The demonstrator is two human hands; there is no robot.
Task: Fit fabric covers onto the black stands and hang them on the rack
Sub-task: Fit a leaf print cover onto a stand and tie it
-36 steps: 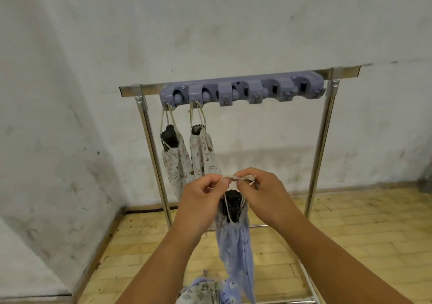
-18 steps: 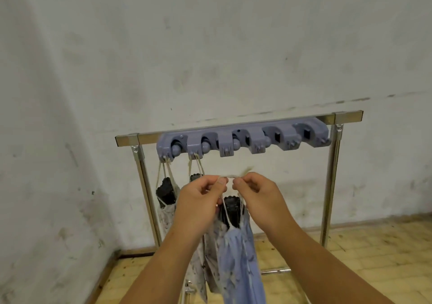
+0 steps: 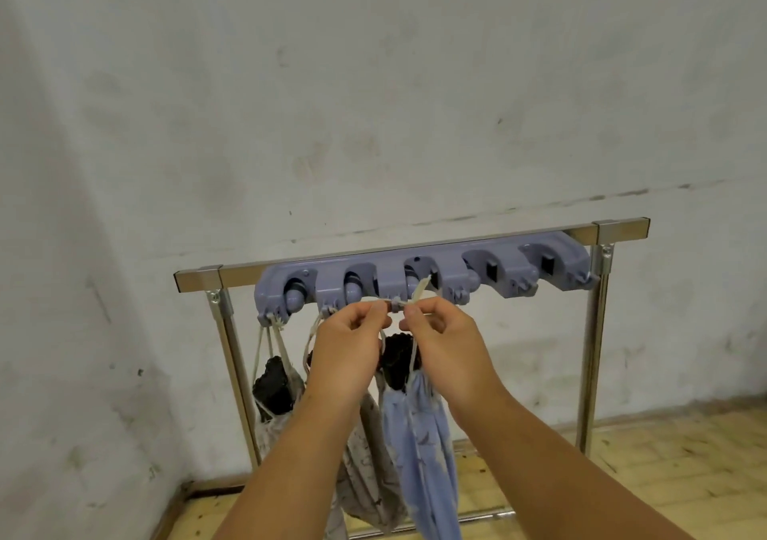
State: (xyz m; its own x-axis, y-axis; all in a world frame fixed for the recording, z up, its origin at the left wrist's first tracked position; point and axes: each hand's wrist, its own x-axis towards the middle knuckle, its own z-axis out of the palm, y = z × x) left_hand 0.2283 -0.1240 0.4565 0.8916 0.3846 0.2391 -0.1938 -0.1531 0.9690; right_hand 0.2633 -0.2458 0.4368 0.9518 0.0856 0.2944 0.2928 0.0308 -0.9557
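A black stand (image 3: 399,360) in a blue fabric cover (image 3: 419,448) hangs by its cream drawstring (image 3: 418,292) between my hands. My left hand (image 3: 346,353) and my right hand (image 3: 446,348) each pinch the string, holding it against the third hook of the purple hook bar (image 3: 423,278). The bar is fixed to a steel rack (image 3: 593,353). Two covered stands hang from the bar's left hooks: one in a white patterned cover (image 3: 276,390) at the far left, and a second white cover (image 3: 365,469) mostly hidden behind my left forearm.
A stained white wall stands close behind the rack. Wooden flooring (image 3: 622,481) shows at the lower right. The two right-hand hooks (image 3: 543,267) on the bar carry nothing. A lower rack rail (image 3: 481,516) crosses near the bottom of the view.
Both hands have lifted the blue-covered stand upward, bringing its drawstring from below the bar up to the third hook. My view has tilted up, so the rack sits lower in frame.
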